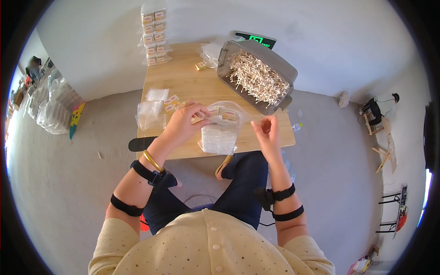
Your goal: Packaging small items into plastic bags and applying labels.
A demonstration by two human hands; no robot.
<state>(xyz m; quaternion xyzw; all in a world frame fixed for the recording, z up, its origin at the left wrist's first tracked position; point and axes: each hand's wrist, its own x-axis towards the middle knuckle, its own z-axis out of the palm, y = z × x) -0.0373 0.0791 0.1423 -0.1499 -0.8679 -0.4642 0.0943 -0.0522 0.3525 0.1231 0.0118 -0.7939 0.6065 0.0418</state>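
- One clear bag (241, 118) between my hands, over the bench (183, 68); two small packs (229, 114) show inside; my left hand's (185, 120) fingers are clamped on its nine o'clock edge;
- my right hand's (269, 133) fingers are together by its three o'clock edge; I cannot tell whether they grip it;
- one grey bin (245, 100), one o'clock, holding uncounted swabs (256, 75)

One shirt (183, 243), cream, dark-specked, pale-buttoned. One pair of trousers (247, 183), dark navy. One bangle (151, 161), gold, worn left. Four straps (126, 206), black, two per arm.
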